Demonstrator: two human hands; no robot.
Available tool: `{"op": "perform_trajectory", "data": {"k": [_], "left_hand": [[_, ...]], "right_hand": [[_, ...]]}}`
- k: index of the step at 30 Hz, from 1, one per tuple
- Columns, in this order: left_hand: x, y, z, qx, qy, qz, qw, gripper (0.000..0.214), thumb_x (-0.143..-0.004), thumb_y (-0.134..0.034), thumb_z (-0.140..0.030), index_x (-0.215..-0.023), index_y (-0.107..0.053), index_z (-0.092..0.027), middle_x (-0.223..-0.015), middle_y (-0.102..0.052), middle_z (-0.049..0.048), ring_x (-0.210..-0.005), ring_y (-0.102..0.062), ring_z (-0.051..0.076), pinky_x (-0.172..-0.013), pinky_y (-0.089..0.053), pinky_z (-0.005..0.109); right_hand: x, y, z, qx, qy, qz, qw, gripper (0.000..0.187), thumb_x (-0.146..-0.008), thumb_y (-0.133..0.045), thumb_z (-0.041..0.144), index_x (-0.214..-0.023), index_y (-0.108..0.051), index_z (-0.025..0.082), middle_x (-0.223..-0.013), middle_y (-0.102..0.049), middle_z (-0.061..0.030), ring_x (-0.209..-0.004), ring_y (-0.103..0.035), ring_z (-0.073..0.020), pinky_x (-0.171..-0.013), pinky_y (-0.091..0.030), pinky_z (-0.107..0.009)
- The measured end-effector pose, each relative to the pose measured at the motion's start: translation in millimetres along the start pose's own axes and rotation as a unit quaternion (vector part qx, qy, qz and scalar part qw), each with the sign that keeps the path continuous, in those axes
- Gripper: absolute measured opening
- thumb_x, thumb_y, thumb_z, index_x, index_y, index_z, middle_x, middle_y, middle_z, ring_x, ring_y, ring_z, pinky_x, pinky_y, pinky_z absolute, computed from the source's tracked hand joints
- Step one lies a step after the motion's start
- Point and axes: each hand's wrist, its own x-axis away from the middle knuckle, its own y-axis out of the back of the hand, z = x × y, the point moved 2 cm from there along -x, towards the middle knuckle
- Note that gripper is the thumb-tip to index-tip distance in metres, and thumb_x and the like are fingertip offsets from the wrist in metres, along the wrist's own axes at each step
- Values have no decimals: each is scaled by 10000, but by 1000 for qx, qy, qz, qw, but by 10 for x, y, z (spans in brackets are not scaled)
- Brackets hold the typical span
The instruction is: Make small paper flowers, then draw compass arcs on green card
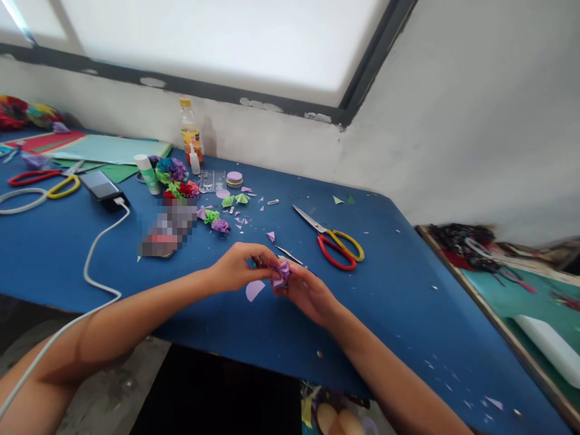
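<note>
Purple paper, gathered into a small ruffled flower [281, 274], is held between both hands over the near part of the blue desk [217, 326]. By the left hand [231, 269] it is pinched between thumb and fingertips; by the right hand [312, 296] its other side is clasped in the fingers, though where the lower fingertips are placed is partly hidden. The flower is thus set right at the tips of each grip, well out from both palms, its ruffles exposed between them.

The step in hand is judged to be the shaping or joining of folded layers; whether glue is used cannot be told. For the next move, a light, steady pinch seems to be called for from one side while folds are spread or pressed from the other, since thin paper could easily be crushed.

Just beside the hands, a flat purple piece [255, 290] is seen. Beyond them, a thin metal tool [289, 255] is laid, with scissors [322, 230] placed farther right, untouched.
</note>
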Motion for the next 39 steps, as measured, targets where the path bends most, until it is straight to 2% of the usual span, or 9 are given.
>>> {"op": "perform_trajectory", "data": {"k": [3,5,8,10,15,21,29,34,39], "left_hand": [[13,-7,2,-48,-26,-44,998,131,-756,-709,-210,-872,-702,-149,-790,-727,31,-672,-658,102,-621,-512,184],[17,-16,7,-75,-46,-55,995,147,-774,-690,-196,-911,-703,-147,-807,-734,43,-704,-682,115,-637,-526,186],[21,-27,21,-125,-78,-64,987,150,-807,-652,-178,-944,-708,-156,-794,-738,41,-706,-688,121,-649,-539,191],[23,-31,36,-164,-96,-71,979,146,-814,-642,-175,-941,-714,-163,-782,-741,37,-697,-683,125,-647,-545,197],[16,-36,68,-190,-65,-82,976,166,-790,-656,-163,-938,-730,-177,-812,-754,34,-701,-698,141,-669,-561,220],[3,-80,79,-3,60,-67,996,139,-804,-657,-200,-907,-739,-156,-775,-759,22,-746,-726,155,-742,-580,226],[38,-97,84,-37,17,-68,997,193,-805,-640,-174,-964,-750,-176,-819,-762,6,-750,-724,148,-732,-582,214],[42,-73,77,-77,16,-83,993,162,-760,-698,-186,-907,-766,-196,-815,-759,8,-700,-723,157,-642,-578,200],[40,-87,55,-44,22,-79,996,119,-734,-737,-208,-847,-762,-178,-772,-760,6,-699,-724,155,-681,-594,213]], "right_hand": [[-3,42,27,155,120,-90,976,359,-777,-624,481,-1044,-602,242,-974,-606,-30,-831,-578,-154,-742,-483,-294],[21,43,71,304,222,-143,915,340,-762,-671,429,-1038,-597,246,-1043,-609,-48,-913,-585,-181,-820,-482,-337],[70,-8,125,454,327,-169,811,206,-796,-664,335,-975,-632,238,-1033,-627,-62,-967,-594,-203,-878,-476,-376],[87,-38,143,492,347,-172,780,116,-831,-627,298,-925,-650,236,-977,-647,-60,-939,-613,-201,-869,-486,-380],[82,-36,170,516,332,-183,768,73,-835,-611,287,-840,-664,236,-873,-680,-50,-874,-642,-205,-827,-511,-388],[93,0,210,524,321,-188,766,90,-824,-624,299,-837,-679,229,-885,-681,-55,-850,-649,-202,-805,-518,-376],[124,9,222,556,326,-187,741,113,-853,-593,285,-822,-683,223,-853,-674,-50,-815,-641,-190,-772,-509,-355],[122,-1,216,570,333,-187,727,154,-876,-570,300,-842,-698,222,-848,-682,-52,-806,-639,-189,-755,-499,-355],[130,-21,214,578,343,-176,720,160,-883,-570,302,-843,-717,254,-828,-687,-39,-810,-637,-193,-785,-479,-370]]}}
